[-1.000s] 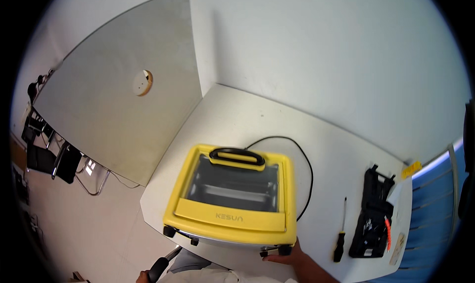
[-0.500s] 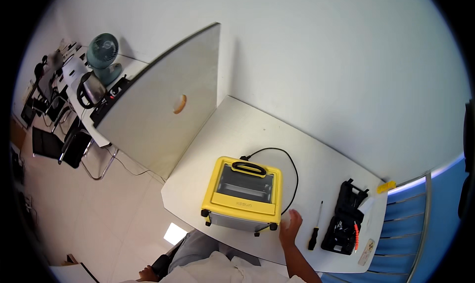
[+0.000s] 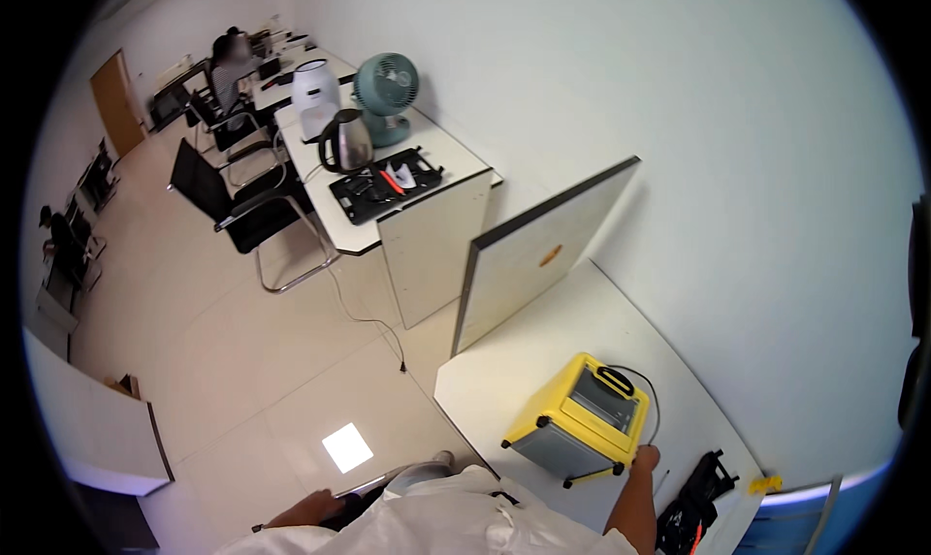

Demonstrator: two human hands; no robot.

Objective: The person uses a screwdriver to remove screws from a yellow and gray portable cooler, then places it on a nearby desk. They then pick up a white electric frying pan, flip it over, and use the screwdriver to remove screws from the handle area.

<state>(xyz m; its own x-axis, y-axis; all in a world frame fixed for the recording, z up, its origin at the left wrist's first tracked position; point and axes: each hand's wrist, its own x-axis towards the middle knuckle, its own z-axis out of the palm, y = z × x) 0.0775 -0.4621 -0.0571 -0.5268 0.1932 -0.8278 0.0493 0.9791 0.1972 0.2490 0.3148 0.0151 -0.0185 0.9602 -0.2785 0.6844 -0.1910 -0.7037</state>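
View swung left, yellow appliance illegibly lettered

No text, label, brand, number or sign can be read. Between four and five o'clock, the yellow oven turns its front strip, just below the glass, at a slant, too small and soft to make out any wording. At eleven o'clock, the green fan may carry a pale mark on its hub, though from this far it is hard to tell. At four o'clock, the yellow block is too blurred to read; at half past ten, so is the kettle.
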